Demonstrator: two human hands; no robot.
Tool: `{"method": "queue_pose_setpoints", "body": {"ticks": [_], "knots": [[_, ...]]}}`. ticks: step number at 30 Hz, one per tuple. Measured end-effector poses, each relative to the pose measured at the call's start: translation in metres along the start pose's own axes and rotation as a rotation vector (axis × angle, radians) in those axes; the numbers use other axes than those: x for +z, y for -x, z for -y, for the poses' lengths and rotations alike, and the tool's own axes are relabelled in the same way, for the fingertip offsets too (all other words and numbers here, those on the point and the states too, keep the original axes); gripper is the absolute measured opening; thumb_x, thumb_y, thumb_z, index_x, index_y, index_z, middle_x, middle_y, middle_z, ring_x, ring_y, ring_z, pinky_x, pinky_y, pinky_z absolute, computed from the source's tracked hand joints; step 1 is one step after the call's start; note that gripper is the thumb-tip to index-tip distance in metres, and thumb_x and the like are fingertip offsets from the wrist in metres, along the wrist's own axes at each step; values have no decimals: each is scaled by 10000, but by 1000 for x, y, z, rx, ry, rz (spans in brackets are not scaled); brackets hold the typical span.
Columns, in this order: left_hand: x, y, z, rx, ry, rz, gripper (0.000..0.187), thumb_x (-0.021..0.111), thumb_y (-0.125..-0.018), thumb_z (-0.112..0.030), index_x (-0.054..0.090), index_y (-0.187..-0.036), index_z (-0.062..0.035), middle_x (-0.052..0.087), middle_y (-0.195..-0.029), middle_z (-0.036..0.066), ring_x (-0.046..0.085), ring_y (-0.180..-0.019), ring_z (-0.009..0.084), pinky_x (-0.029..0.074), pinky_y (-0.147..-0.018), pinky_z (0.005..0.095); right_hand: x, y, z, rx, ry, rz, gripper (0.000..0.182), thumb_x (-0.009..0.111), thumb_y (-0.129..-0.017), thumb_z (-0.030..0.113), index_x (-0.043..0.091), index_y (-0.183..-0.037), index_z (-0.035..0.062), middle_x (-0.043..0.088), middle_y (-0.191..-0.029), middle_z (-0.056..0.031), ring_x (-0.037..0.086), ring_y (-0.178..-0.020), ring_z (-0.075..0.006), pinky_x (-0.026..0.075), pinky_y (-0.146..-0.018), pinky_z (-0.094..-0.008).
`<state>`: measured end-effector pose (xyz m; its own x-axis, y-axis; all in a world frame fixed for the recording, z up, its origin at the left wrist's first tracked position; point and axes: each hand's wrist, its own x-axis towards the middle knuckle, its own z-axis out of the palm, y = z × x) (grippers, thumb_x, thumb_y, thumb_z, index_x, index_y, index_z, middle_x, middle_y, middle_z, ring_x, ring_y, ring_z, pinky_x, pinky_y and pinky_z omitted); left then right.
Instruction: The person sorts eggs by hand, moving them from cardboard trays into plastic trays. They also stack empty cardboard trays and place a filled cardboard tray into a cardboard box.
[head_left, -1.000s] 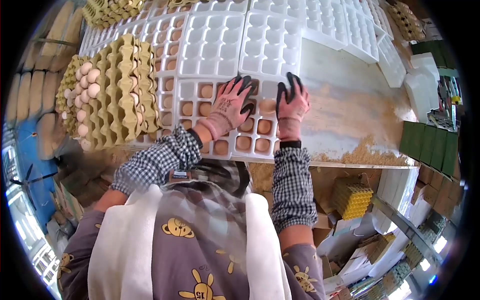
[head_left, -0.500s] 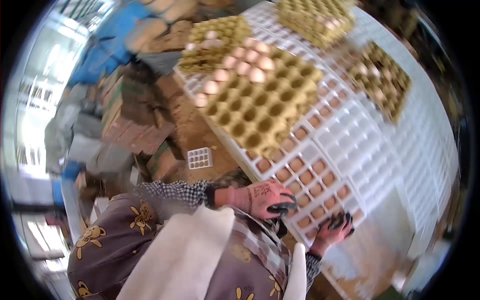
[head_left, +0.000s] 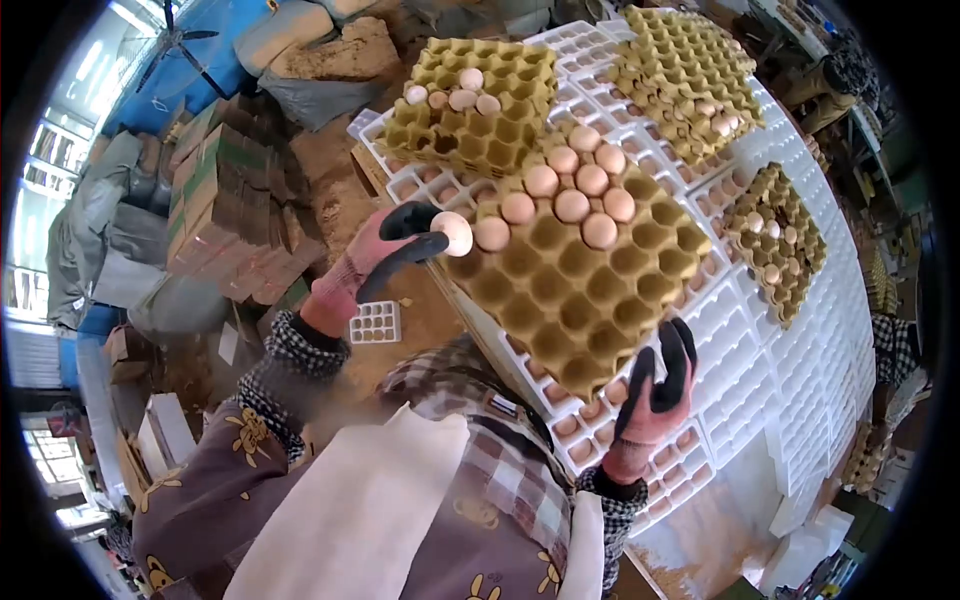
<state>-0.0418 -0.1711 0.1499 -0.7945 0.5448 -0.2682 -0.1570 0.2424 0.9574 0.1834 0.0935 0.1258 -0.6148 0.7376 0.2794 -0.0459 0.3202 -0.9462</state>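
Left hand [head_left: 385, 250] fingers pinch egg [head_left: 452, 232]; right hand [head_left: 655, 395] fingers grip tray [head_left: 570, 280].

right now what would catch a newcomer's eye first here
The yellow pulp tray at centre, its far rows holding eggs. The left hand pinches one egg at the tray's left corner, and the right hand is at its near right edge. White trays cover the table beneath.
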Motion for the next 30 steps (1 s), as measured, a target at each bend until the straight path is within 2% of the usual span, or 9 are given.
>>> {"method": "queue_pose_setpoints", "body": {"ticks": [10, 14, 17, 19, 21, 24, 26, 28, 30], "knots": [[-103, -125, 66, -89, 801, -19, 393, 598, -932, -248, 527, -1262, -47, 654, -1090, 127, 651, -989, 254, 571, -835, 374, 84, -55, -4, 39, 987, 308, 666, 746, -701, 136, 523, -1328, 125, 528, -1262, -177, 472, -1203, -377, 373, -1023, -483], [-133, -244, 110, 194, -508, -572, 446, 722, -835, -158, 569, -1231, -21, 666, -1110, 110, 651, -974, 247, 537, -825, 347, 87, -66, 6, -96, 973, 292, 721, 794, -633, 196, 546, -1310, 178, 480, -1311, -125, 465, -1183, -373, 377, -1009, -488], [-95, -217, 58, 534, -782, -572, 495, 728, -807, -212, 567, -1245, -48, 658, -1098, 205, 639, -992, 346, 516, -846, 403, 104, -73, 16, -114, 1072, 397, 700, 808, -627, 218, 568, -1285, 214, 487, -1302, -118, 466, -1188, -353, 378, -1015, -467], [-66, -160, 14, 603, -722, -426, 466, 698, -800, -80, 568, -1248, -78, 650, -1030, 183, 658, -944, 309, 541, -785, 352, 115, -78, 8, -47, 1109, 360, 648, 824, -624, 208, 602, -1233, 217, 508, -1258, -106, 471, -1189, -323, 375, -1016, -449], [-43, -107, -23, 366, -253, 340, 498, 740, -756, -138, 583, -1227, -94, 609, -1086, 156, 622, -1009, 299, 517, -840, 389, 107, -81, 5, -31, 730, 209, 567, 800, -650, 135, 618, -1186, 163, 535, -1162, -112, 553, -1044, -279, 468, -898, -386], [-6, -79, -23, 820, -1206, 507, 595, 766, -659, -230, 588, -1211, -100, 542, -1212, 138, 550, -1093, 326, 456, -948, 435, 88, -79, 4, 300, -259, -102, 306, 592, -863, 121, 590, -1129, -30, 601, -1071, -113, 602, -935, -179, 517, -830, -295], [-4, -83, -4, 798, -1041, 459, 644, 757, -655, -224, 555, -1254, -98, 540, -1217, 128, 491, -1144, 348, 410, -981, 472, 86, -81, 17, 425, -718, -62, 288, 545, -893, 149, 592, -1111, -34, 612, -1034, -111, 607, -899, -181, 518, -793, -299], [-10, -86, -5, 744, -932, 493, 617, 750, -688, -189, 537, -1260, -102, 535, -1234, 138, 520, -1143, 334, 429, -979, 449, 91, -82, 13, 267, -201, 209, 318, 629, -838, 166, 607, -1123, 26, 613, -1097, -131, 611, -968, -219, 501, -853, -320], [-17, -93, -5, 30, 363, 480, 544, 736, -727, -150, 541, -1232, -95, 526, -1260, 155, 545, -1148, 311, 449, -974, 403, 123, -85, 24, -39, 359, 256, 372, 684, -768, 212, 641, -1113, 79, 591, -1111, -129, 598, -962, -216, 501, -841, -338]]}}
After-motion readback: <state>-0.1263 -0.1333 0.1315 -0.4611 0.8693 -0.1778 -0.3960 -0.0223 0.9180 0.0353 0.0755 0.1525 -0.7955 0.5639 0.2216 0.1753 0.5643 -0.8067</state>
